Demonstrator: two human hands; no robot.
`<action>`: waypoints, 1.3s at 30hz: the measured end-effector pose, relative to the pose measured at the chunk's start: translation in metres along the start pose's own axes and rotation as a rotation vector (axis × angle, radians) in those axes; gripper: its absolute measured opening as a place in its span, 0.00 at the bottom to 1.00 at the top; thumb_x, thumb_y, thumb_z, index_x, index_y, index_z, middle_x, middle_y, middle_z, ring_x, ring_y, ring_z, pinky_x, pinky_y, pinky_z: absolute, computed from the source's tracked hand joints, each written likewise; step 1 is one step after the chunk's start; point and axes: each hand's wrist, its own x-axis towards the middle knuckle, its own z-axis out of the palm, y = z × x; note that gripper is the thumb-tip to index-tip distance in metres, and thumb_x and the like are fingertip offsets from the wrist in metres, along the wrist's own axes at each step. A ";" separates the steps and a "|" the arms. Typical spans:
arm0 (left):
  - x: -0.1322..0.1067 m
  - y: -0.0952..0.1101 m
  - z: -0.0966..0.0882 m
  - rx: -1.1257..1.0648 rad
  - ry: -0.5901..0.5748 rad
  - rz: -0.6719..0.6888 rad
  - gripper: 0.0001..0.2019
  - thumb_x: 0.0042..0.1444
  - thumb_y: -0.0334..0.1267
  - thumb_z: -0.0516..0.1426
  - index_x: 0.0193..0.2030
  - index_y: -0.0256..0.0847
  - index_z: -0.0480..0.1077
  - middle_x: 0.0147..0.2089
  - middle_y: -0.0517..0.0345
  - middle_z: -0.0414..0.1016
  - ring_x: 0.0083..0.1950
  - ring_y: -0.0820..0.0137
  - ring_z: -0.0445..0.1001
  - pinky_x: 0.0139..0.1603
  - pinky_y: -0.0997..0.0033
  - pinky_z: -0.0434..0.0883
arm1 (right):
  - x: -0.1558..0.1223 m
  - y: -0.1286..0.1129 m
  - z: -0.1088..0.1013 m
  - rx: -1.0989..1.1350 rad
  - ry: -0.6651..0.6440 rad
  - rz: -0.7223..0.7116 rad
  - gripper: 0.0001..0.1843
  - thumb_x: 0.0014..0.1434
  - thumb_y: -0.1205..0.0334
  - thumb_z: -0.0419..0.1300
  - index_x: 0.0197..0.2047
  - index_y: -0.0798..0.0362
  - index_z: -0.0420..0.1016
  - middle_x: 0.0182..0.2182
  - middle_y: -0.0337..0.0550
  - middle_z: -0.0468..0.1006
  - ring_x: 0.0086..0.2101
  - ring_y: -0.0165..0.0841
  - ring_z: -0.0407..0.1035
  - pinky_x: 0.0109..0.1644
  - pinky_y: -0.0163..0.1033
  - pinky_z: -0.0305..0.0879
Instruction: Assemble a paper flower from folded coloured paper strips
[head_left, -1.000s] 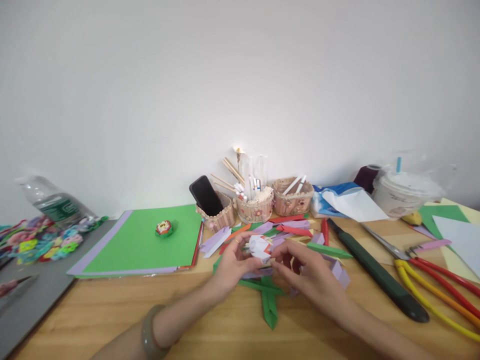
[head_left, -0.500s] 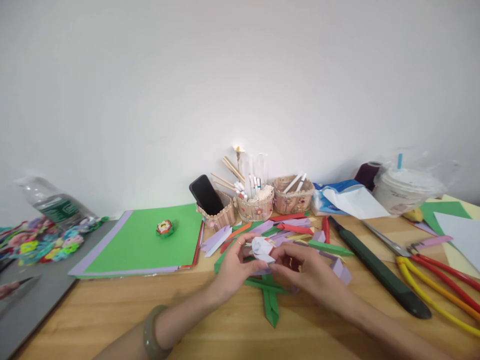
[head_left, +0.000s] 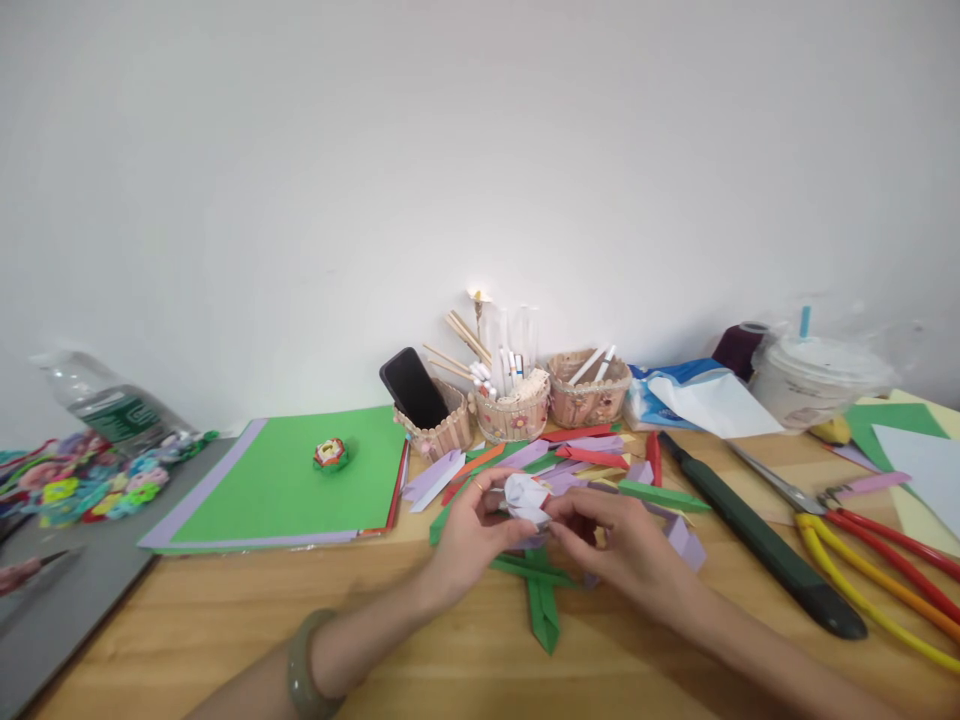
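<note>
A small folded white paper piece (head_left: 526, 496) with a bit of red at its right side is held up between both hands, over the middle of the table. My left hand (head_left: 474, 528) grips its left side, thumb in front and fingers behind. On its right edge, the thumb and fingers of my right hand (head_left: 611, 535) are pinched. Below and behind the hands lie folded paper strips (head_left: 592, 455) in purple, red, orange and green. A folded green strip (head_left: 543, 605) points toward me under the hands. Part of the white piece is hidden by my fingers.
Left, a small paper flower (head_left: 330, 455) rests on green paper sheets (head_left: 277, 490). Behind stand woven baskets (head_left: 444, 432), one holding a phone (head_left: 414, 388). At right lie a dark green cutter (head_left: 765, 545), scissors (head_left: 806, 505) and a lidded cup (head_left: 814, 385). A bottle (head_left: 112, 410) leans far left.
The fingers of my right hand have shifted slightly at the edge of the white paper piece, and its lower flap sits a little differently. Both hands stay in the same place.
</note>
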 end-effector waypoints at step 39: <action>-0.003 -0.004 -0.003 0.014 -0.064 0.036 0.25 0.36 0.37 0.67 0.43 0.41 0.64 0.40 0.56 0.73 0.42 0.69 0.70 0.43 0.70 0.65 | -0.001 0.002 -0.010 0.370 -0.283 0.196 0.16 0.59 0.54 0.52 0.29 0.57 0.70 0.22 0.37 0.66 0.20 0.23 0.58 0.23 0.29 0.53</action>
